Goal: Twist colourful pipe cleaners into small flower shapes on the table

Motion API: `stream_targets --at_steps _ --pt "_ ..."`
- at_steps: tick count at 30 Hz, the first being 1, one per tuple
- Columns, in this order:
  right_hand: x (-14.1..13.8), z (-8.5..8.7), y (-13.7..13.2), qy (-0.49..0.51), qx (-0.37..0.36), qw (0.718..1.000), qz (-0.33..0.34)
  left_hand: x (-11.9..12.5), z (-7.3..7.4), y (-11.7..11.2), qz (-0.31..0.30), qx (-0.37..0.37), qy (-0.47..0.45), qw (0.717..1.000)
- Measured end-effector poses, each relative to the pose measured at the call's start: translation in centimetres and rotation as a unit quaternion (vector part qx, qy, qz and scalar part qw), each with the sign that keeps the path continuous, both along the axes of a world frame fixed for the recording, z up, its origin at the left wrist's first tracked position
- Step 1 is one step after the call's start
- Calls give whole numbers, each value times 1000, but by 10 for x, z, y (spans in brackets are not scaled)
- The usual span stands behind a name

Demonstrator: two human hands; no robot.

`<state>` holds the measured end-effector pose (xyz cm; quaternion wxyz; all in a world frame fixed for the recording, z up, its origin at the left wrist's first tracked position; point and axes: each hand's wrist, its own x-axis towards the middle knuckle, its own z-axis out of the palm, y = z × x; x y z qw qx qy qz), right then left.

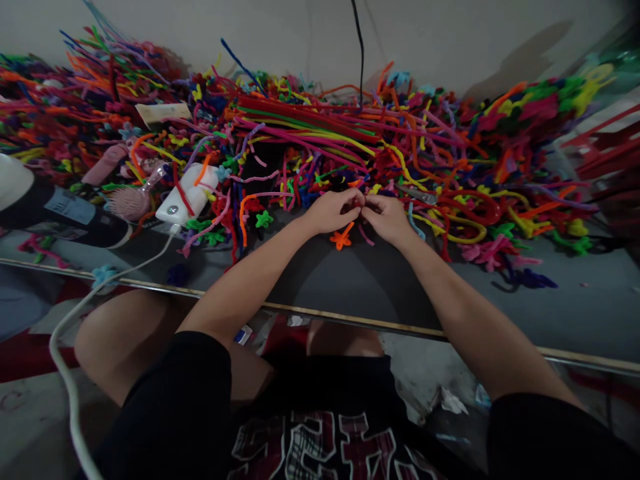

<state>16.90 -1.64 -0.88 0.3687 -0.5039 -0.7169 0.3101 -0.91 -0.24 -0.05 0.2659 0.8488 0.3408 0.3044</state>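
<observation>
My left hand [336,211] and my right hand [386,218] meet above the grey table, fingertips pinched together. Whatever they hold between them is too small and hidden by the fingers to make out. Just below my left hand is an orange pipe-cleaner flower [341,239], its short stem pointing up toward the fingers. A short magenta pipe-cleaner piece [367,235] shows beneath the fingertips; whether it is held or lying on the table I cannot tell. Scissors [419,195] lie among the pipe cleaners to the right of my right hand.
Heaps of coloured pipe cleaners [310,123] line the wall side. At left are a white power bank [186,197] with a cable [145,264], a pink hairbrush [131,201] and a dark bottle [70,217] on its side. The table's front edge [350,321] runs before my lap.
</observation>
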Motion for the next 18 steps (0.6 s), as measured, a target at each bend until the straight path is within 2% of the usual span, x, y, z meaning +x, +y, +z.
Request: stream_targets --at_steps 10,18 --pt "2 -2 1 -18 7 1000 -5 0 -1 1 -3 0 7 1000" --pt "2 -4 2 18 -4 1000 8 1 -4 2 -9 -3 -28 1000"
